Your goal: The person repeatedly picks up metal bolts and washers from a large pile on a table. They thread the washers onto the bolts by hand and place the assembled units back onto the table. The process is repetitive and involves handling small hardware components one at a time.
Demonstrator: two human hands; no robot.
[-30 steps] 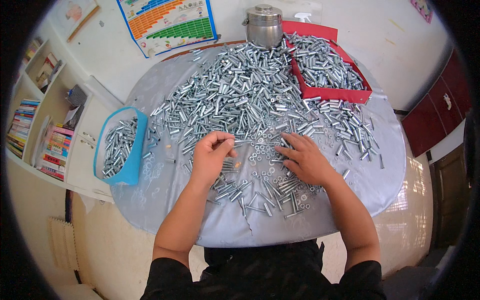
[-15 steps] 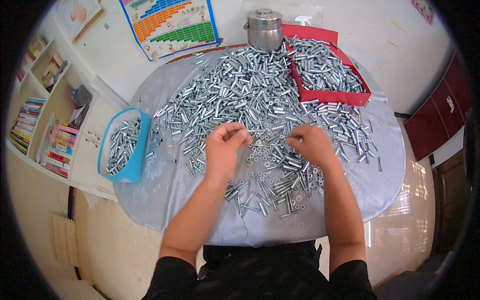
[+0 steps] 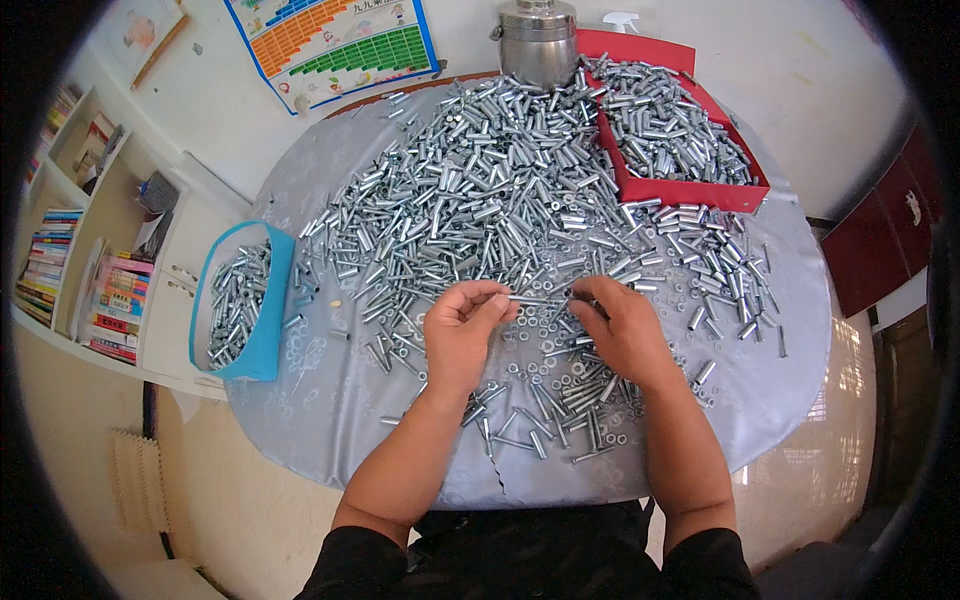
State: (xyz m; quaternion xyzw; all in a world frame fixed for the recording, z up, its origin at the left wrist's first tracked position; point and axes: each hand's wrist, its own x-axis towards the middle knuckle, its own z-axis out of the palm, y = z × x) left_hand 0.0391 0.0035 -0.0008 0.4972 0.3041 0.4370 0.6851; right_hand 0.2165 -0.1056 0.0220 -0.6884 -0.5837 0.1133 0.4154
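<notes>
Slim silver metal bolt (image 3: 540, 299): where do you have it?

Between my two hands, nearly level, over the shiny pale grey tablecloth (image 3: 330, 425). My left hand (image 3: 460, 335) pinches its left end between thumb and forefinger, with the other fingers curled inward.

And your right hand (image 3: 625, 335)?

Its fingers bend toward the bolt's other end, thumb close to the forefinger. I cannot tell whether they grip that end, only touch it, or have something small tucked between them.

What lies close to your fingers?

Small round silver metal nuts (image 3: 546, 346) are scattered between my hands. Nearer to my body, beside my right wrist, there is a loose cluster of silver bolts and tubes (image 3: 592, 388).

And farther off?

A broad heap of shiny silver bolts and cylindrical metal sleeves (image 3: 470, 190) covers much of the table's far half, reaching the foot of a round, lidded stainless-steel container (image 3: 538, 50). Right of that, an open red box (image 3: 690, 193) is full of similar silver pieces. Over on my left, near the table's edge, I have an open light blue box (image 3: 252, 362) with silver cylindrical pieces inside. Past it stands a white bookcase with cupboard doors (image 3: 168, 335), and a blue-bordered poster with coloured bands (image 3: 345, 55) hangs on the wall.
</notes>
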